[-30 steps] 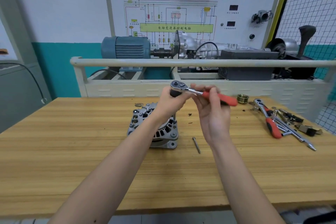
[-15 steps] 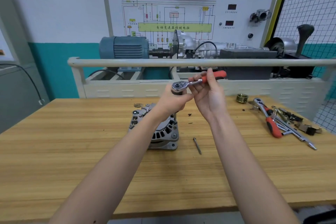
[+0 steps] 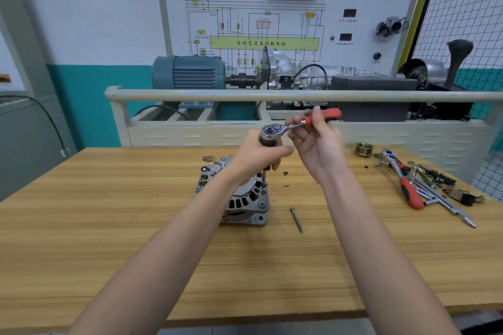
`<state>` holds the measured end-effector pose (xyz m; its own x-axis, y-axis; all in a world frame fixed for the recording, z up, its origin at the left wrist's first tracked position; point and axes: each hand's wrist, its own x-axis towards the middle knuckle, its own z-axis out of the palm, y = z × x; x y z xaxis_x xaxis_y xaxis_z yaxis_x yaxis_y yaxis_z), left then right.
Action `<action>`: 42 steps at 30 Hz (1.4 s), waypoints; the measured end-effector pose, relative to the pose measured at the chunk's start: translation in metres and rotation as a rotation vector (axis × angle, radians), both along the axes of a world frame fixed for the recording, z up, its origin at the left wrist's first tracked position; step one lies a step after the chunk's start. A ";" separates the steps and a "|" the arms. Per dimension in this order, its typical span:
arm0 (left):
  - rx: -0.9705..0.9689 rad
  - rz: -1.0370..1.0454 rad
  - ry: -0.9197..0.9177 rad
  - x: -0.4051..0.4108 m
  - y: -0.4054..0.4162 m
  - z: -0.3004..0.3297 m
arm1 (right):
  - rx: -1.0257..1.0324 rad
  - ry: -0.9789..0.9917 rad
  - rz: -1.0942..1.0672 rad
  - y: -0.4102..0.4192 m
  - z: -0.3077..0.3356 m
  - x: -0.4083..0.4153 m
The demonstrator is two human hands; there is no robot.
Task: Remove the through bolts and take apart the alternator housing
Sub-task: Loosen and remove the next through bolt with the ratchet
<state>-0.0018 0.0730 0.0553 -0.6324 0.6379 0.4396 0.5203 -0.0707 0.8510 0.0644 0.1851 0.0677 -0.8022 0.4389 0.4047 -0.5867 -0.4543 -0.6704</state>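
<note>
Ratchet (image 3: 299, 123) handle swung back, tilting upward.

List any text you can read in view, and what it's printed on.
"自动变速器控制电脑": on the yellow-green box of the wiring diagram on the training board.
Small captions by the red displays and top sketches: too blurred.
Ratchet and alternator: no legible markings.

the workbench (image 3: 109, 239) is matt, grained wood. the alternator (image 3: 245, 198) looks like dull cast metal (ribbed and slotted). the ratchet (image 3: 296, 124) has a glossy chromed head and smooth red handle. the loose bolt (image 3: 296, 219) is dull grey metal.
</note>
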 end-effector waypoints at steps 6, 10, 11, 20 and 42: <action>0.008 -0.170 -0.070 -0.003 -0.004 0.005 | -0.011 -0.110 0.250 -0.001 0.023 -0.018; 0.105 -0.052 -0.120 -0.003 0.006 -0.004 | -0.044 -0.081 0.031 -0.004 0.004 0.000; 0.125 -0.026 -0.120 -0.003 0.007 -0.004 | -0.033 -0.093 -0.046 -0.005 -0.003 0.008; 0.210 0.165 -0.125 0.003 0.016 -0.005 | 0.194 -0.064 -0.376 -0.017 -0.024 0.034; 0.180 0.067 -0.113 0.005 0.013 -0.008 | -0.200 0.029 -0.306 -0.030 -0.027 0.014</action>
<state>0.0028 0.0862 0.0470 -0.7226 0.5105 0.4661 0.4305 -0.1953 0.8812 0.0789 0.1554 0.0405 -0.6108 0.7299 0.3068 -0.7332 -0.3752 -0.5672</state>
